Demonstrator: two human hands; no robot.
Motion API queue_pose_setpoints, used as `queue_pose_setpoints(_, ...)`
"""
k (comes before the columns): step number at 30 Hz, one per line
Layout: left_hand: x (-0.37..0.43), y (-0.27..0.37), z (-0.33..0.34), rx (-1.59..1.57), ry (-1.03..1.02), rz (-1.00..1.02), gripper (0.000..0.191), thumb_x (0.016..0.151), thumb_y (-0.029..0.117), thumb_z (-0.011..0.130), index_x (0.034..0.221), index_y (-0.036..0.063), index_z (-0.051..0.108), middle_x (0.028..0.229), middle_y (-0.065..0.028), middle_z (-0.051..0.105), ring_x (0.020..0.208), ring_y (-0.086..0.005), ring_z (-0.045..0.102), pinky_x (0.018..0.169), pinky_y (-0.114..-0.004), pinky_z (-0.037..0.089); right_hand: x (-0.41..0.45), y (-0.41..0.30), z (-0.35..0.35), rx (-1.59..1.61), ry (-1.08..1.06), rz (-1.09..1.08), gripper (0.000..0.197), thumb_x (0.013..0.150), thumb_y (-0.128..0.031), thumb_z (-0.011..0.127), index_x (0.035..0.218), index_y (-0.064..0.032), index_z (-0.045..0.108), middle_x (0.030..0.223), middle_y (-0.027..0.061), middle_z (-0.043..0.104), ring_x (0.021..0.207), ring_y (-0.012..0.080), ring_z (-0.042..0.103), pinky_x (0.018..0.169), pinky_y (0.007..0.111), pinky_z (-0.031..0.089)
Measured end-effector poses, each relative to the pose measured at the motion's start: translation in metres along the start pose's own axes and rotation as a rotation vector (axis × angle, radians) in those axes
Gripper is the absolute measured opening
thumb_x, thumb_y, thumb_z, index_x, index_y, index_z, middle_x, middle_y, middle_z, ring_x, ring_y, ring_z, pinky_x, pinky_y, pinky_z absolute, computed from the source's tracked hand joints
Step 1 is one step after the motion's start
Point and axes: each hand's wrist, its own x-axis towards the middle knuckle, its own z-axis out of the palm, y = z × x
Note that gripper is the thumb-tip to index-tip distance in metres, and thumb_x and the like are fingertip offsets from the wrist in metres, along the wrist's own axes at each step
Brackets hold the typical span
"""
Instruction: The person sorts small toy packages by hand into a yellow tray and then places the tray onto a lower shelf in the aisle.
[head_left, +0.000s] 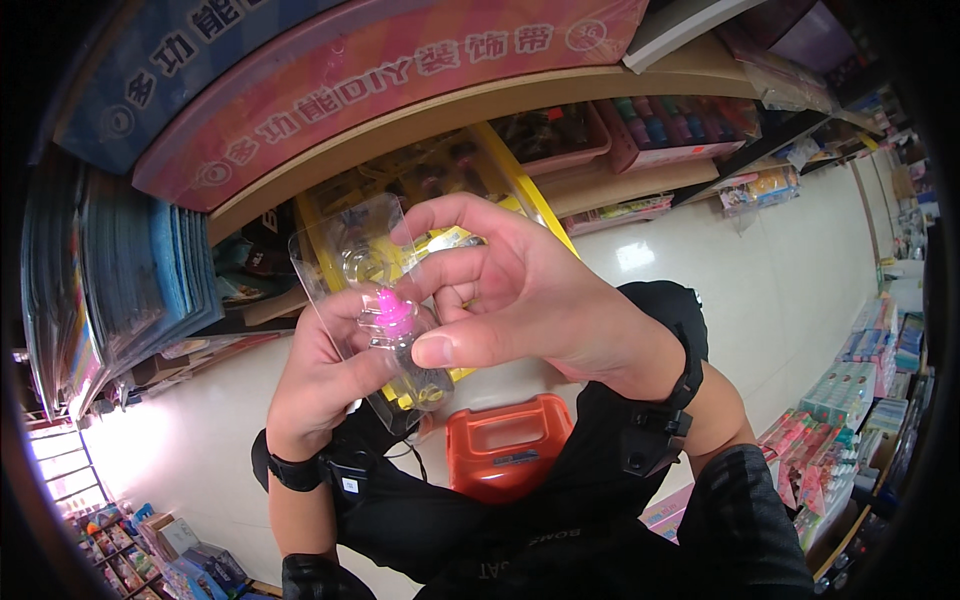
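Observation:
In front of the shelf I hold a clear plastic blister pack (345, 217) at a tilt. Inside its moulded shell is a small clear bottle (431, 386) with a bright pink pointed cap (394, 311). Small yellow pieces (409, 399) show near the bottle's lower end. My left hand (322, 367) grips the pack from the left, its thumb lying across the front. The thumb of my right hand (517, 300) presses on the bottle's side, while the index and middle fingers curl near the pack's right edge. Behind both hands is a yellow-framed box (529, 191) of small packaged items.
A pink printed box (390, 82) rests on the wooden shelf above. Blue sheets (176, 270) stand at left. A pink tray (555, 154) and a box of coloured bottles (675, 139) sit right of the yellow box. Between my knees is an orange plastic stool (506, 480).

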Motion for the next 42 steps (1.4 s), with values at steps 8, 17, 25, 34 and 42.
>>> queue_pose_setpoints(8, -0.0004, 0.0022, -0.0015, -0.003, -0.007, -0.013, 0.038, 0.080, 0.006, 0.070, 0.115, -0.0038, 0.058, 0.103, -0.0089, 0.067, 0.094, -0.0152, 0.065, 0.088, -0.030, 0.051, -0.0005, 0.0008, -0.0003, -0.105, 0.008, -0.073, 0.057, 0.075, -0.007, 0.079, 0.123, -0.0019, 0.049, 0.099, 0.0066, 0.065, 0.071, 0.0012, 0.049, 0.065, 0.017, 0.042)
queue_pose_setpoints(17, -0.0012, 0.0031, -0.0042, -0.052, -0.051, -0.007, 0.044, 0.080, 0.009, 0.070, 0.119, -0.0063, 0.056, 0.107, -0.0110, 0.067, 0.098, -0.0168, 0.065, 0.090, -0.029, 0.049, 0.0003, 0.0019, -0.0028, -0.128, -0.007, -0.104, 0.051, 0.077, -0.009, 0.079, 0.120, -0.0028, 0.053, 0.095, 0.0030, 0.064, 0.072, 0.0011, 0.049, 0.064, 0.017, 0.042)
queue_pose_setpoints(25, -0.0009, 0.0039, -0.0032, -0.103, -0.046, 0.016, 0.046, 0.080, 0.010, 0.070, 0.121, -0.0054, 0.054, 0.108, -0.0118, 0.066, 0.100, -0.0177, 0.064, 0.091, -0.030, 0.049, 0.0009, 0.0018, -0.0023, -0.105, -0.002, -0.092, 0.051, 0.079, -0.010, 0.078, 0.121, -0.0015, 0.051, 0.096, 0.0056, 0.064, 0.071, 0.0018, 0.054, 0.063, 0.017, 0.045)
queue_pose_setpoints(34, -0.0037, 0.0019, -0.0052, -0.092, 0.044, 0.001, 0.038, 0.080, 0.013, 0.070, 0.113, -0.0013, 0.056, 0.097, -0.0077, 0.065, 0.072, -0.0074, 0.056, 0.061, -0.020, 0.040, 0.0025, 0.0038, -0.0028, -0.108, -0.032, -0.083, 0.051, 0.079, -0.007, 0.078, 0.121, -0.0006, 0.051, 0.096, 0.0072, 0.064, 0.070, 0.0024, 0.056, 0.062, 0.018, 0.047)
queue_pose_setpoints(42, -0.0019, 0.0001, -0.0072, -0.092, 0.014, 0.024, 0.036, 0.081, 0.013, 0.069, 0.112, 0.0003, 0.056, 0.093, -0.0048, 0.064, 0.066, -0.0052, 0.049, 0.056, -0.019, 0.034, 0.0030, 0.0033, -0.0023, -0.108, -0.029, -0.063, 0.050, 0.078, -0.006, 0.078, 0.120, -0.0004, 0.051, 0.096, 0.0072, 0.065, 0.070, 0.0019, 0.055, 0.061, 0.018, 0.046)
